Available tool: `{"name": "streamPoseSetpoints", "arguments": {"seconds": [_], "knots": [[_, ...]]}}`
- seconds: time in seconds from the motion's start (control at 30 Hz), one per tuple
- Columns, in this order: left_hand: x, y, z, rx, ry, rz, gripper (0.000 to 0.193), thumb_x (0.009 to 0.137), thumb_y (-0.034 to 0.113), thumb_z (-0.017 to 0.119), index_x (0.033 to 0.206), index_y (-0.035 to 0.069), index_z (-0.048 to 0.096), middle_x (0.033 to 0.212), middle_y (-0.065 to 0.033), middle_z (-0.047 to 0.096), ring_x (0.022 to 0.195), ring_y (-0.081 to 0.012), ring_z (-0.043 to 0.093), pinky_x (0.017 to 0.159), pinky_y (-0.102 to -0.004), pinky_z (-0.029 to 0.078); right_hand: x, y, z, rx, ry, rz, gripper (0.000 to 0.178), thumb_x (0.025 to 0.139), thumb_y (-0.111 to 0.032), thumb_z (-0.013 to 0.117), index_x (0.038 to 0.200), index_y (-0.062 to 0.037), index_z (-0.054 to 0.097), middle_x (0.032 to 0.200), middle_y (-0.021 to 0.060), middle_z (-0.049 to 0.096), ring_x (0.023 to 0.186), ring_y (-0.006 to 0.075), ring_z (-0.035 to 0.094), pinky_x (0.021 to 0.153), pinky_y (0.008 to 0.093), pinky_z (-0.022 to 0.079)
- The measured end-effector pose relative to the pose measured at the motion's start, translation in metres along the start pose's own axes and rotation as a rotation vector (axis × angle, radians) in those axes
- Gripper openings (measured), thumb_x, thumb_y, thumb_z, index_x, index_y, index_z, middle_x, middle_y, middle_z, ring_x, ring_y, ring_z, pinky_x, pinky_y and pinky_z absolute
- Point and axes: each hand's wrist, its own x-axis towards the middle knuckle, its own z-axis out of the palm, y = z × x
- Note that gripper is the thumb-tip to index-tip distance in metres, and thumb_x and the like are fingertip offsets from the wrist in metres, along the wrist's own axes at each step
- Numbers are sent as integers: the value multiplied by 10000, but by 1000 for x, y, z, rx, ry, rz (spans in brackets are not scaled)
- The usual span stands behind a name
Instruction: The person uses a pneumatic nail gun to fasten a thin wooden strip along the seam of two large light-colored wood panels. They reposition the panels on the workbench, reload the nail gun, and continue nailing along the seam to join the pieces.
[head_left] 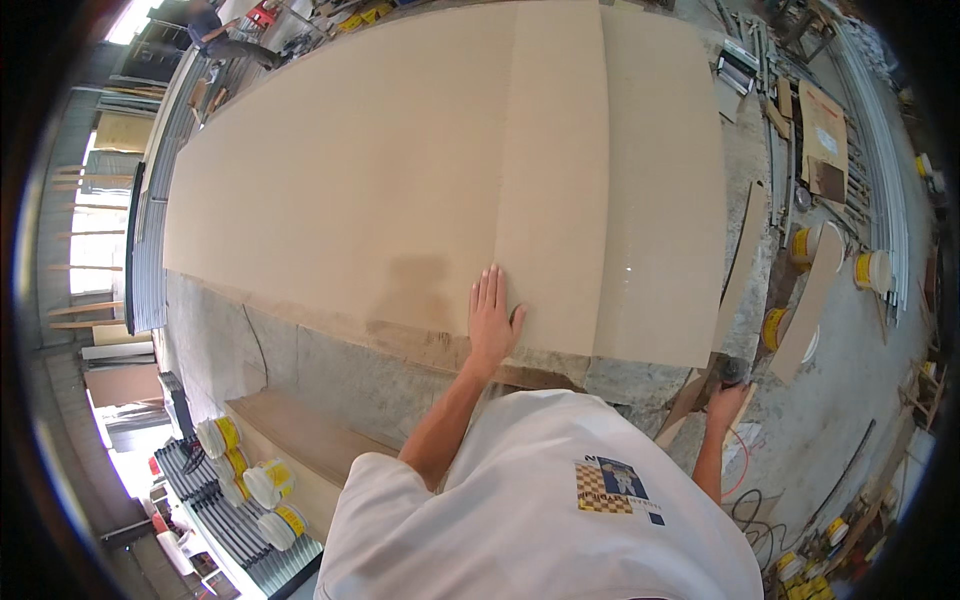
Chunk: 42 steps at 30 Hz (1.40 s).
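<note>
nearest, the person's white shirt (530,500) hid whatever lay under it. the right hand (724,403) was at a dark round thing (735,371), hard to make out; its fingers were curled and half hidden, and whether they gripped it could not be told. the left hand (490,325), fingers straight, thumb spread, lay flat on a large tan sheet (370,190) beside its near edge. the sheet lay before the person, its long axis apparently running left to right, its far right corner cut off above. a second tan sheet (665,180) showed along its right side. far off at upper left, a small, blurred co-worker (210,35) was partly cut off.
</note>
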Motion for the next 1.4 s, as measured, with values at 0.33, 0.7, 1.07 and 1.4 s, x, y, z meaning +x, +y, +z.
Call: {"name": "streamPoseSetpoints", "arguments": {"seconds": [0.33, 0.7, 1.07, 1.4], "knots": [[10, 26, -9, 32, -71, 46, 859, 971, 447, 609, 1548, -95, 276, 1644, -276, 233, 1534, -427, 204, 1251, -543, 160, -23, -23, 3, 147, -164, 115, 798, 881, -222, 709, 1493, 117, 326, 1494, 378, 341, 1314, 534, 466, 1104, 533, 424], [76, 50, 13, 110, 10, 123, 880, 983, 545, 544, 1544, -89, 303, 1641, -271, 244, 1544, -393, 198, 1235, -600, 133, -28, -43, -48, 71, -58, 47, 593, 895, -160, 713, 1395, 36, 462, 1318, 269, 500, 1251, 451, 507, 1013, 546, 471], [14, -18, -9, 10, -23, 257, 747, 995, 430, 544, 1553, -23, 339, 1642, -174, 316, 1531, -328, 263, 1248, -495, 205, -101, -309, -25, 488, -51, -466, 544, 974, -196, 654, 1425, 47, 471, 1476, 261, 451, 1387, 430, 402, 1150, 518, 349], [-225, -261, -85, -294, 135, 38, 651, 961, 214, 611, 1533, 7, 381, 1600, -213, 360, 1479, -370, 337, 1216, -501, 280, -132, -386, 35, 134, 37, -198, 542, 1029, -398, 506, 1275, 78, 588, 1398, 263, 517, 1247, 432, 497, 1034, 539, 436]]}}
